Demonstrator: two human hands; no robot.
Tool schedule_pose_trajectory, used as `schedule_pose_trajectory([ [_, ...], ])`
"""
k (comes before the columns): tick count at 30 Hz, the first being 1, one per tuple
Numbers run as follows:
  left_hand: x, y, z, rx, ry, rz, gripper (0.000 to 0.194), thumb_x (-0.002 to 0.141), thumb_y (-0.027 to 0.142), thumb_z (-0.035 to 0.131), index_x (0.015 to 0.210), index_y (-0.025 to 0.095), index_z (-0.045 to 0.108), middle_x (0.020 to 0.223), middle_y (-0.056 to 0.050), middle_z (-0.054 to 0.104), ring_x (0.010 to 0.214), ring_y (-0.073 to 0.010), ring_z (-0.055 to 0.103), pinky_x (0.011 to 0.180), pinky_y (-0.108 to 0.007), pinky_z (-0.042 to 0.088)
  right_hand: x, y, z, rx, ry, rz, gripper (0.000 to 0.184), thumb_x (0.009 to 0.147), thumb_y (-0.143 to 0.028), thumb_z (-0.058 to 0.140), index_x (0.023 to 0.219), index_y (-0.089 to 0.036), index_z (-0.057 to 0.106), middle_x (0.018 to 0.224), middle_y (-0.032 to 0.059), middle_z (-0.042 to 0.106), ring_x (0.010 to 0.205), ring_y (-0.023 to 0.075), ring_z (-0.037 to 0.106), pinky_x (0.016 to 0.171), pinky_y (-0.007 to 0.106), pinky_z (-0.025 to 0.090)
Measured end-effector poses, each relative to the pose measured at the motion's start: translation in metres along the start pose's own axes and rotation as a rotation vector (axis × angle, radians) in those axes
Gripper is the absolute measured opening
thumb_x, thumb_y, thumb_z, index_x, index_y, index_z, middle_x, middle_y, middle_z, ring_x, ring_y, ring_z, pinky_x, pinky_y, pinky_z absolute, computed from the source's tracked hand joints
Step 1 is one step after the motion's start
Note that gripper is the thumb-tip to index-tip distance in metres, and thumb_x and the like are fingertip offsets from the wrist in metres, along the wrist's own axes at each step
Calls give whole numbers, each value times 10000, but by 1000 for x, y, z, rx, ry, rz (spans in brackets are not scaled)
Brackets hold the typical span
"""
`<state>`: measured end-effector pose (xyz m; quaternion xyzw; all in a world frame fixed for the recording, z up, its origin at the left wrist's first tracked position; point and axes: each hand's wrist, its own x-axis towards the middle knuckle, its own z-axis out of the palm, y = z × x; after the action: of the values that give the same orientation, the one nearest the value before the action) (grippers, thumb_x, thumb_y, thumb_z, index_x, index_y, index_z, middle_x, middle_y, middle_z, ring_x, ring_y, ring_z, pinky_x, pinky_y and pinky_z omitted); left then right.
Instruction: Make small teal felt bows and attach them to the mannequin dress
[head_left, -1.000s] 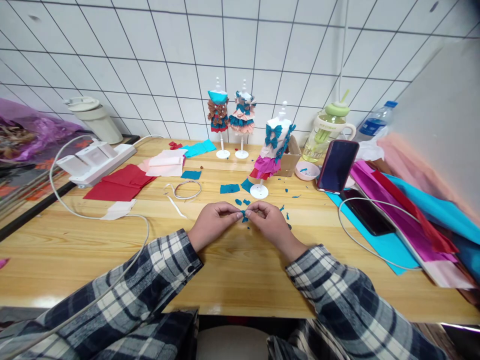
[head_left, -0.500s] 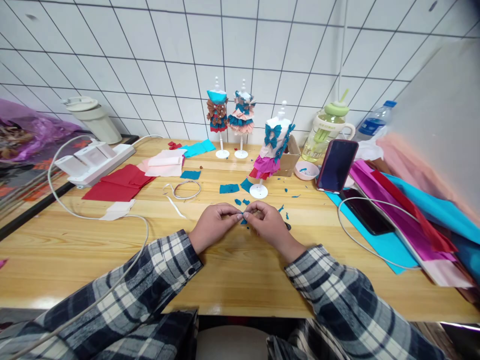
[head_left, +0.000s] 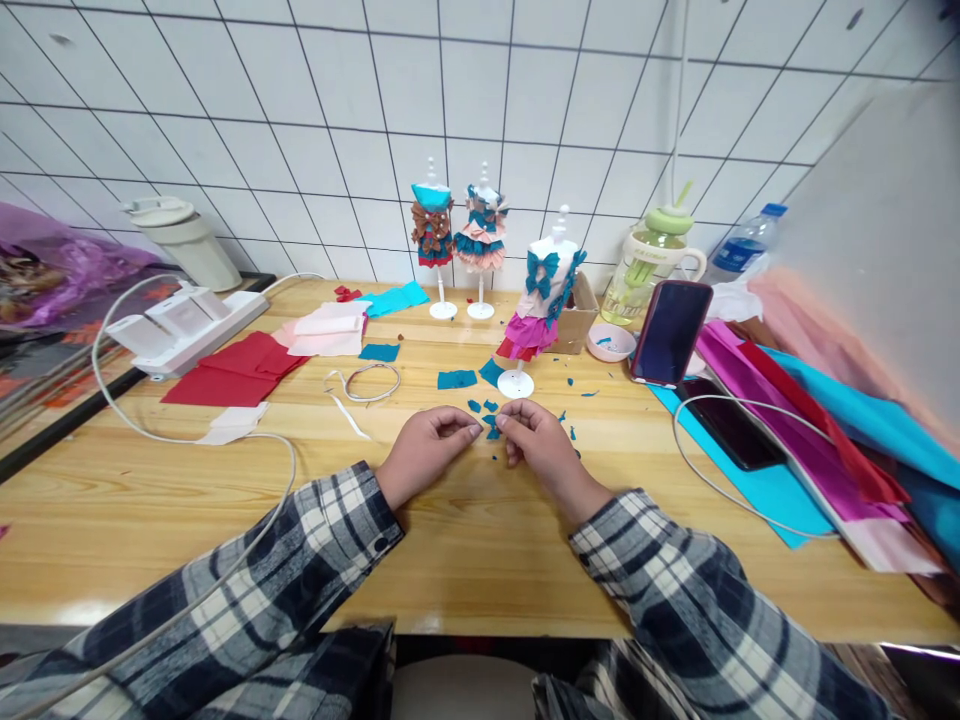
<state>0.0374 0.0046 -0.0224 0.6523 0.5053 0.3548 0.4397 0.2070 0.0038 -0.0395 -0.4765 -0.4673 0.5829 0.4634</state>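
Note:
My left hand (head_left: 435, 448) and my right hand (head_left: 543, 448) hover low over the middle of the table, a small gap between their fingertips. Thumb and forefinger are pinched together on each; whatever they hold is too small to make out. In and just beyond the gap are small teal paper scraps (head_left: 491, 422). Behind my right hand stands a mini dress form (head_left: 540, 300) on a white base, wearing teal bows and a magenta ruffled skirt. A teal paper rectangle (head_left: 457, 380) lies flat left of that base.
Two more dressed forms (head_left: 432, 225) stand by the tiled wall. Left are red paper (head_left: 232, 367), a coiled cord (head_left: 373, 382) and a power strip (head_left: 191, 330). Right are a pink bowl (head_left: 611, 343), a propped phone (head_left: 670, 332), a flat phone (head_left: 733, 425) and coloured paper sheets (head_left: 795, 430).
My hands, fingertip to fingertip before, have drawn slightly apart. The teal scraps between them now show more fully. The dress forms and papers stay in place.

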Motion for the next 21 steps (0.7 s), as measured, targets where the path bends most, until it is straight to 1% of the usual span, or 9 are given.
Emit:
schedule_pose_trajectory([
  [3,0,-2,0,28,-14,5,336,750,441,653,923,156,693,922,-78,726,841,-209,656,767,-303,506,0,1,1,-49,6,-18,273,693,-415,661,804,-190,553,564,-72,504,405,65,425,360,192,384],
  [4,1,-3,0,65,-21,23,325,747,436,659,913,160,698,932,-80,722,855,-213,652,775,-306,501,0,1,1,-72,4,-30,268,698,-410,662,811,-190,561,575,-69,510,406,64,426,362,192,381],
  [7,1,-4,-2,151,-46,78,242,752,404,662,789,169,707,885,-73,716,853,-207,642,792,-302,487,-1,2,2,-115,-4,-76,247,725,-398,649,836,-188,582,624,-52,542,414,59,434,371,192,369],
  [9,0,-3,-3,128,-49,79,230,764,393,649,753,168,698,845,-63,713,819,-195,637,777,-292,485,-1,3,2,-121,-16,-87,276,734,-393,641,912,-187,593,686,-37,571,425,60,449,374,195,370],
  [11,0,-2,-4,95,-32,58,237,768,394,643,754,162,691,815,-57,709,782,-185,628,750,-283,483,-2,2,3,-132,-36,-66,316,723,-386,648,961,-185,594,717,-27,584,441,65,467,376,196,376],
  [13,0,-1,-4,64,-12,40,245,761,397,649,760,154,685,796,-55,703,760,-180,621,732,-278,481,-1,3,3,-150,-60,-25,294,706,-379,660,910,-175,600,675,-29,575,450,71,470,378,194,377],
  [16,0,-1,-5,36,-21,14,256,751,401,658,771,147,683,786,-53,697,748,-178,615,724,-276,478,1,3,0,-150,-85,41,240,693,-373,668,799,-173,590,593,-42,544,442,75,456,381,194,374],
  [18,0,-2,-5,38,-37,0,262,751,404,657,785,146,684,788,-52,694,749,-177,611,726,-277,474,2,2,-3,-151,-100,64,224,697,-364,664,796,-177,591,579,-48,539,423,71,442,380,195,365],
  [21,0,-2,-6,45,-46,-5,267,754,407,653,807,147,680,807,-52,693,767,-180,608,740,-282,468,3,1,-9,-212,-122,44,198,713,-351,651,791,-174,610,545,-55,518,407,65,419,394,193,338],
])
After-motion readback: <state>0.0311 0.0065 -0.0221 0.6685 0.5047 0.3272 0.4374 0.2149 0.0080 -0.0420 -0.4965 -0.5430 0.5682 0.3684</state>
